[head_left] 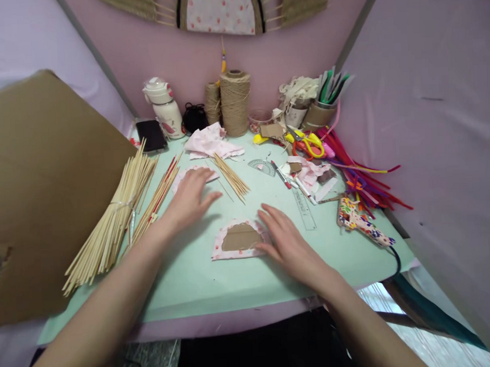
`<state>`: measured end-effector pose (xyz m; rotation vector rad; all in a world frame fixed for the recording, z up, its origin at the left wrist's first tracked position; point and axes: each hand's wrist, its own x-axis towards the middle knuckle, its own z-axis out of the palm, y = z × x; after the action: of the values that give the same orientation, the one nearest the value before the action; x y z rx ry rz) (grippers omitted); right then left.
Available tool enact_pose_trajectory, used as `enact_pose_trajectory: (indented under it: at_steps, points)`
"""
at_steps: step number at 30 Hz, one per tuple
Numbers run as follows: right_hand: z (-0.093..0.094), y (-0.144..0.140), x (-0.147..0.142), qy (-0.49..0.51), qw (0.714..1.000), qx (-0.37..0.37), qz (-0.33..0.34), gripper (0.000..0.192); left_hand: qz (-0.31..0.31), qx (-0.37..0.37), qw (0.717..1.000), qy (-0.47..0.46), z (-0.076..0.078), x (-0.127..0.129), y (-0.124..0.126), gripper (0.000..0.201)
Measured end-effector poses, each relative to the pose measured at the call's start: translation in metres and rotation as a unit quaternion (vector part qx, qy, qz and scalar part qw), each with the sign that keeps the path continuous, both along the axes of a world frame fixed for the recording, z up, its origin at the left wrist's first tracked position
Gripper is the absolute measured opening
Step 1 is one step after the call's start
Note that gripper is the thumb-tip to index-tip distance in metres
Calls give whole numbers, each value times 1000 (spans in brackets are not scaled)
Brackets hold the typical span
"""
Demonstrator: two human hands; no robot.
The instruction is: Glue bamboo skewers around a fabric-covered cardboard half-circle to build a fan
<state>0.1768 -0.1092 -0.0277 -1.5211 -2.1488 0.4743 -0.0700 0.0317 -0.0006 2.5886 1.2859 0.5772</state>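
Observation:
A half-circle of cardboard edged with pink spotted fabric (217, 248) lies near the front of the table, its bare brown middle facing up. At its right edge is my right hand (286, 238), fingers apart, the thumb over the rim; whether it presses on the piece I cannot tell. Farther back on the left, my left hand (191, 196) is spread over a second fabric-edged piece (179, 180) and partly hides it. Its fingers look loose, with nothing gripped. Beside that hand lies a small fan of wooden skewers (232, 178).
A tied skewer bundle (112, 227) and a large cardboard sheet (46, 187) fill the left. Twine spools (236, 102), a bottle (165, 111) and pink cloth (210, 141) stand behind. Scissors (312, 142), a ruler (304, 209), pipe cleaners (362, 173) and a glue gun (362, 224) lie right.

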Motion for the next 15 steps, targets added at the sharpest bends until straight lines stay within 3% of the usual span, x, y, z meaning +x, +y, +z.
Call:
enact_pose_trajectory:
  at_steps: [3,6,8,11,13,15]
  points:
    - [-9,-4,31,-70,989,16,-127,56,-124,-58,990,34,-1,18,-53,60]
    - [-18,-6,50,-106,975,-26,-192,62,-171,-101,977,75,-9,31,-85,71]
    - [-19,-7,55,-112,974,-41,-194,64,-176,-118,974,86,-15,32,-91,73]
    - [-11,-1,60,-122,970,-3,-209,53,-163,-123,975,84,-17,25,-89,64]
    - [-3,10,66,-168,956,14,-240,41,-150,-123,978,77,-16,16,-86,62]
    - [5,27,74,-244,933,-14,-263,37,-145,-127,979,71,-14,9,-84,63]
